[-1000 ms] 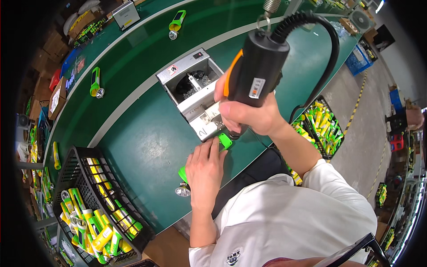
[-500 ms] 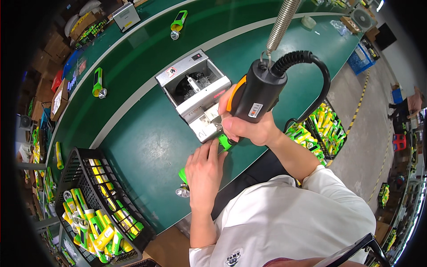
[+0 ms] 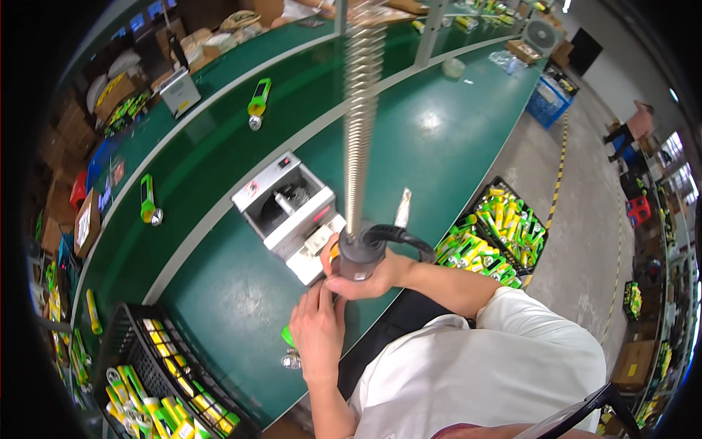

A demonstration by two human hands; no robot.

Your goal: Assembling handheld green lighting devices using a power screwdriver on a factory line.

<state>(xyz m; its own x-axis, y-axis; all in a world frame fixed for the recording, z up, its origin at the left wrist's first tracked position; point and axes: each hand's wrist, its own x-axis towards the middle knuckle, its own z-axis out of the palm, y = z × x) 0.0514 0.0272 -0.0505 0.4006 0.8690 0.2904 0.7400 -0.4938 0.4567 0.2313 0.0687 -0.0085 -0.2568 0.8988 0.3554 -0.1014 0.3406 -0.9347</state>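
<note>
My right hand [image 3: 382, 279] is closed around a black electric screwdriver [image 3: 360, 256], which points down and hangs from a coiled metal spring [image 3: 363, 124]. Its lower end is hidden by my fingers. Just below it, my left hand [image 3: 319, 329] presses down on a green flashlight on the bench; the flashlight's shiny head [image 3: 291, 360] and a bit of its green body [image 3: 287, 336] show left of the hand, while the rest is covered. A grey screw feeder [image 3: 289, 212] with small screws in its tray stands right beyond both hands.
At the lower left stands a black crate [image 3: 139, 344] of yellow and green flashlights. More filled crates [image 3: 512, 227] sit right of the bench edge. Beyond the feeder, a green belt [image 3: 212, 146] carries spaced flashlights. A whitish tube-shaped item [image 3: 403, 208] lies near the black cable [image 3: 409, 235].
The screwdriver has come down and upright over the left hand's fingertips, its spring now stretched and blurred. The whole view has shifted, showing more of the far bench.
</note>
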